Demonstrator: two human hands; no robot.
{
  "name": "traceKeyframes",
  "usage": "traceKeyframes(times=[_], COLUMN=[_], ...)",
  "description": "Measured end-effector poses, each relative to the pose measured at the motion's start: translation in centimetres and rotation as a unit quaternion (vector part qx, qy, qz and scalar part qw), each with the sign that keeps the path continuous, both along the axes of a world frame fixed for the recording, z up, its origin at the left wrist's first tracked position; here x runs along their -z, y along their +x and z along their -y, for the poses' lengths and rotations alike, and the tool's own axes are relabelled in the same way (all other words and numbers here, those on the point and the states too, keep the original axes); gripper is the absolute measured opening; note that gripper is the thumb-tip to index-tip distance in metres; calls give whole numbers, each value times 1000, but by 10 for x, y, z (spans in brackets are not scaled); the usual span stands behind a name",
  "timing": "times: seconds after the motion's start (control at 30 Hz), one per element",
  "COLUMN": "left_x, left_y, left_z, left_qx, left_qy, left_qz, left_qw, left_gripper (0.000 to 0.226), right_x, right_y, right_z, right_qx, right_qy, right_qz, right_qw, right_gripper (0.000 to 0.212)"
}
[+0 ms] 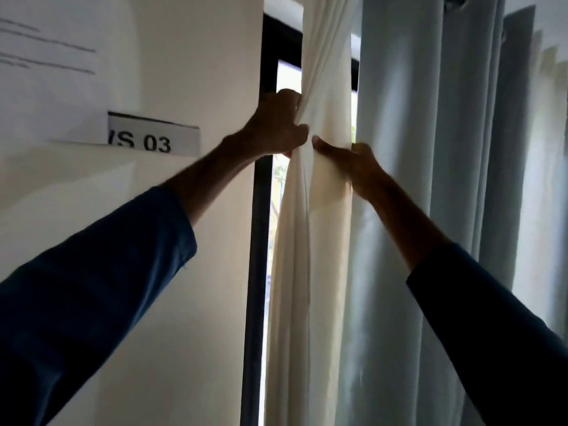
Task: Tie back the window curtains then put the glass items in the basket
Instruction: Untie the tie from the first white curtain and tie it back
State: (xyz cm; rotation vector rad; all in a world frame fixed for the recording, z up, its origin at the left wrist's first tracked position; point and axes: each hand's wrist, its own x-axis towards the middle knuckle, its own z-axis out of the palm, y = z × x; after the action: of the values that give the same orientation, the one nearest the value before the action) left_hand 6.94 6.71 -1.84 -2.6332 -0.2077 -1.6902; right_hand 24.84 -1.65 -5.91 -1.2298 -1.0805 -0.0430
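A cream curtain point(319, 241) hangs bunched into a narrow column beside the dark window frame point(256, 241). My left hand point(276, 127) grips its left edge at about head height, fingers curled into the folds. My right hand point(350, 164) wraps the bunch from the right, thumb pressed on the front of the cloth, fingers hidden behind. The two thumbs nearly touch. A pale blue-grey curtain point(430, 149) hangs in pleats to the right. No tie, glass items or basket are in view.
A cream wall point(190, 72) fills the left, with a pinned printed sheet point(46, 56) and a label reading "S 03" point(153, 138). Daylight shows in the narrow gap point(275, 186) between frame and curtain. Both of my forearms wear dark blue sleeves.
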Motion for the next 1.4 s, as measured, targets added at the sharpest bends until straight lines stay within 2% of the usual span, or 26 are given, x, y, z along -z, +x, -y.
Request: traceKeyframes(times=[0.1,0.27,0.47,0.77,0.9,1.07,1.23,1.4], left_x=[19,50,97,115,112,118,153,214], left_y=[4,17,35,42,45,44,41,35], left_z=[4,11,11,12,7,0,1,12], left_qx=[-63,-76,-120,-121,-128,-132,-124,-108], left_qy=[61,63,54,41,34,13,-34,-60], left_qz=[-9,-7,-50,-57,-67,-56,-55,-93], left_qw=[996,995,990,990,989,990,990,988], left_gripper=[42,40,40,29,33,35,38,35], right_x=[6,21,71,111,104,104,144,208], right_y=[-6,-13,-19,-26,-22,-18,-23,-35], right_z=[6,9,5,1,1,4,11,21], right_qx=[58,189,280,284,299,282,277,272], right_qy=[31,39,41,48,34,43,28,1], right_qz=[9,20,50,103,120,157,182,154], right_qw=[998,981,958,952,946,945,943,950], right_gripper=[68,86,67,36,43,41,43,40])
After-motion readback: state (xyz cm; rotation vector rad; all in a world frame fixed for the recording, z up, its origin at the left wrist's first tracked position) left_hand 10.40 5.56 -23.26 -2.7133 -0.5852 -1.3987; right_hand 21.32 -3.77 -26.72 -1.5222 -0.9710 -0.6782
